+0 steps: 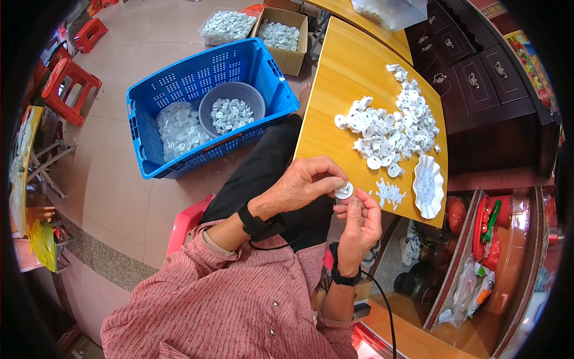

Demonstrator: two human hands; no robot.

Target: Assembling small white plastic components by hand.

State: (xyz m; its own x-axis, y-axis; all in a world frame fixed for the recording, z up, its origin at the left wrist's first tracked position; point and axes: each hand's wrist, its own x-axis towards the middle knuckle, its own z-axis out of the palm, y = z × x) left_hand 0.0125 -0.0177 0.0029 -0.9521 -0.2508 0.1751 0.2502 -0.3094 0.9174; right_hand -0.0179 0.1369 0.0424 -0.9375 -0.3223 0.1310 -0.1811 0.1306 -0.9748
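Observation:
Between both hands, just off the near edge of the yellow table [326,78], is a small round white plastic part [344,191]. My left hand [305,184] pinches it between thumb and fingers from the left. My right hand [360,220] is closed at its lower right side, thumb against fingertips; anything tiny in that pinch is too small to make out. Beyond the hands lies a heap of similar white plastic parts [391,128]. Nearer to me is a little pile of small pale pieces [390,194]. A white wavy-edged dish [435,202] holds more of the pale pieces.
Left of the table stands a blue crate [143,134] with a grey basket [259,102] and a bag of white parts [179,131]. A cardboard box [302,51] and a clear tub [210,39] sit behind. Dark drawers [472,78] border the table's right. A cable [390,305] hangs by my right wrist.

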